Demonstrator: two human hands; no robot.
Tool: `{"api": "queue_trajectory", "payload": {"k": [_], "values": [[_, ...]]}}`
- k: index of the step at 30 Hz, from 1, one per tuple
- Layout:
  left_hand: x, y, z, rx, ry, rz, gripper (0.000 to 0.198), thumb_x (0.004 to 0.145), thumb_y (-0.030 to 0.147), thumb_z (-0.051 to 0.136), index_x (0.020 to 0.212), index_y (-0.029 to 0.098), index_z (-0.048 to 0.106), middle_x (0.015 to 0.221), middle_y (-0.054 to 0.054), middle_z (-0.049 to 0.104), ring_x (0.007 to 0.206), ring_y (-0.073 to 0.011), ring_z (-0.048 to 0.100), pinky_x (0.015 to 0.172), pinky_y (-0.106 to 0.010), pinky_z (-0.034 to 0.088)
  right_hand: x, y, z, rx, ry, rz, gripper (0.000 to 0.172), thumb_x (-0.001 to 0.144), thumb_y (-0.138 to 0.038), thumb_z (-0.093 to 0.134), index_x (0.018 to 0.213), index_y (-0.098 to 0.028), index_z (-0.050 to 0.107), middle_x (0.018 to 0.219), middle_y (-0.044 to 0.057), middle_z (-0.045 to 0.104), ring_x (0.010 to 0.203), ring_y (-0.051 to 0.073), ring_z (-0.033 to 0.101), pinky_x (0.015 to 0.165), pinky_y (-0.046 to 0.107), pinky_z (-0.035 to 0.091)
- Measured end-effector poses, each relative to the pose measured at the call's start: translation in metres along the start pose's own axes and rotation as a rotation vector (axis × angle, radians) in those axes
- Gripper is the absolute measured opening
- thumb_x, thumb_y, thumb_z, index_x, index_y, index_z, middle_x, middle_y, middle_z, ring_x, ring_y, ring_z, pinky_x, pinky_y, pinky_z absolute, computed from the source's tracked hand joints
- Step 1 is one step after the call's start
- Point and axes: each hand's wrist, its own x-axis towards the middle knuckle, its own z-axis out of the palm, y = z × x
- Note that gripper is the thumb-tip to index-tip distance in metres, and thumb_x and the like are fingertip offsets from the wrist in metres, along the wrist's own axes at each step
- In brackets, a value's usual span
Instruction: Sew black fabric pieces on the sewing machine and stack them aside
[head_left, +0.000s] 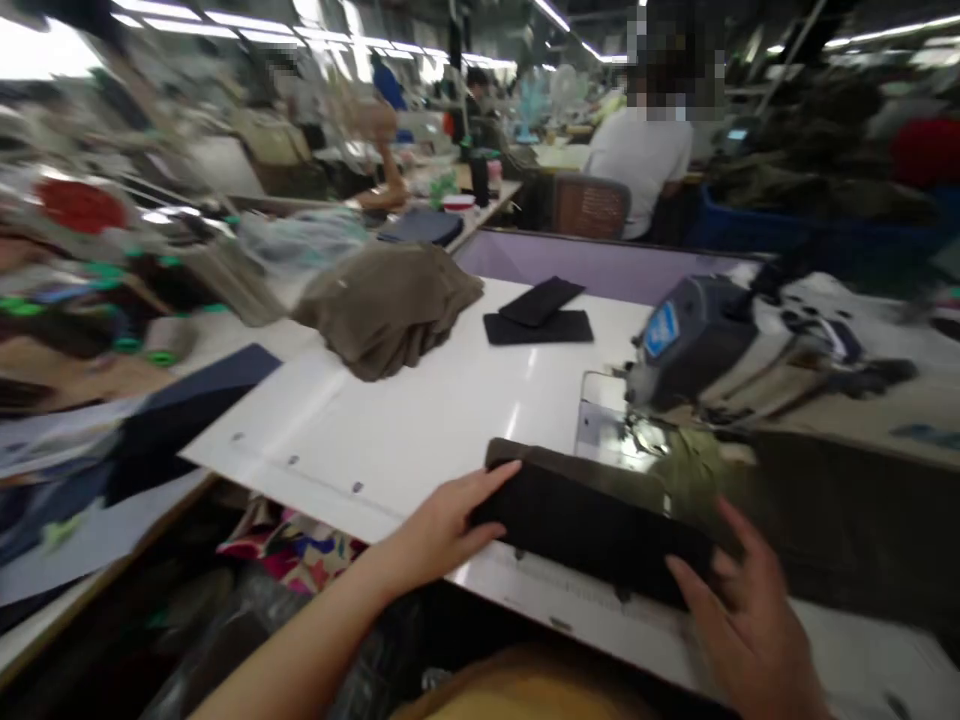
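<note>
A black fabric strip (592, 525) lies over olive-brown fabric (600, 478) at the front edge of the white table. My left hand (457, 520) grips the strip's left end, thumb below and fingers on top. At the strip's right end is my right hand (750, 600), its thumb on the black cloth and its fingers apart over the olive fabric, slightly blurred. Just beyond the cloth stands a sewing machine head (694, 340), its needle area near the olive fabric.
A brown fabric pile (394, 305) and two black pieces (540, 328) lie farther back on the white table (420, 430). Thread cones (169, 340) and dark cloth are at left. A person in a white shirt (641, 160) sits beyond the purple panel (585, 265).
</note>
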Motion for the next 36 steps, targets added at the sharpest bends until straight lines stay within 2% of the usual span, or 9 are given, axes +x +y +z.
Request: {"api": "queue_trajectory", "payload": {"k": [3,6,8,12,18,25,31,36], "values": [[0.007,-0.006,0.003,0.072,0.002,0.021,0.04,0.085,0.026,0.044,0.124,0.023,0.043,0.107,-0.005,0.059,0.095,-0.0177,0.056,0.084,-0.032,0.045,-0.007,-0.001,-0.002,-0.087,-0.047,0.039,0.041,0.085,-0.029,0.046,0.123,-0.017,0.04,0.085,0.006,0.061,0.066,0.016,0.059,0.056,0.025,0.049],[0.01,-0.008,0.008,0.153,0.051,0.037,0.037,0.085,0.033,0.044,0.12,0.021,0.049,0.105,-0.006,0.06,0.094,-0.0191,0.057,0.082,-0.03,0.047,-0.004,-0.003,0.001,-0.044,-0.14,0.006,0.023,0.086,-0.026,0.045,0.105,-0.021,0.055,0.091,0.005,0.063,0.078,0.017,0.06,0.069,0.027,0.048],[0.011,-0.008,0.01,0.201,0.085,0.029,0.038,0.084,0.035,0.043,0.118,0.02,0.051,0.098,-0.006,0.061,0.089,-0.0186,0.059,0.077,-0.029,0.049,-0.001,-0.004,-0.001,-0.022,-0.156,0.012,0.019,0.085,-0.027,0.046,0.095,-0.022,0.06,0.087,0.004,0.063,0.081,0.017,0.059,0.072,0.028,0.047],[0.013,-0.009,0.01,0.263,0.134,0.013,0.039,0.085,0.038,0.041,0.117,0.019,0.052,0.093,-0.007,0.061,0.082,-0.0175,0.06,0.072,-0.026,0.05,0.005,-0.005,-0.005,0.04,-0.194,0.07,0.018,0.085,-0.028,0.047,0.091,-0.022,0.063,0.079,0.003,0.059,0.074,0.015,0.056,0.065,0.024,0.045],[0.017,-0.014,0.009,0.344,0.177,0.018,0.043,0.085,0.041,0.038,0.117,0.016,0.052,0.082,-0.006,0.06,0.073,-0.0168,0.06,0.066,-0.025,0.051,0.017,-0.007,0.002,0.072,-0.231,0.144,0.019,0.083,-0.021,0.047,0.098,-0.018,0.06,0.083,0.003,0.057,0.074,0.014,0.054,0.067,0.024,0.043],[0.012,-0.024,0.009,0.45,0.216,0.037,0.039,0.085,0.044,0.038,0.109,0.02,0.058,0.1,-0.007,0.059,0.087,-0.0194,0.06,0.077,-0.03,0.051,0.017,-0.008,0.008,0.026,-0.274,0.198,0.017,0.08,-0.018,0.05,0.094,-0.017,0.061,0.074,0.002,0.057,0.063,0.013,0.052,0.061,0.024,0.044],[0.012,-0.024,0.008,0.472,0.218,0.063,0.04,0.086,0.043,0.037,0.108,0.017,0.058,0.099,-0.009,0.058,0.086,-0.0192,0.061,0.079,-0.03,0.05,0.014,-0.008,0.01,0.027,-0.245,0.158,0.017,0.081,-0.017,0.049,0.094,-0.018,0.06,0.078,0.003,0.059,0.067,0.014,0.055,0.063,0.024,0.045],[0.01,-0.023,0.006,0.492,0.234,0.061,0.037,0.084,0.044,0.038,0.106,0.021,0.058,0.097,-0.006,0.059,0.084,-0.0182,0.061,0.077,-0.028,0.051,0.016,-0.008,0.013,0.028,-0.249,0.163,0.017,0.081,-0.016,0.048,0.094,-0.017,0.06,0.081,0.004,0.061,0.072,0.015,0.056,0.067,0.025,0.045]]}}
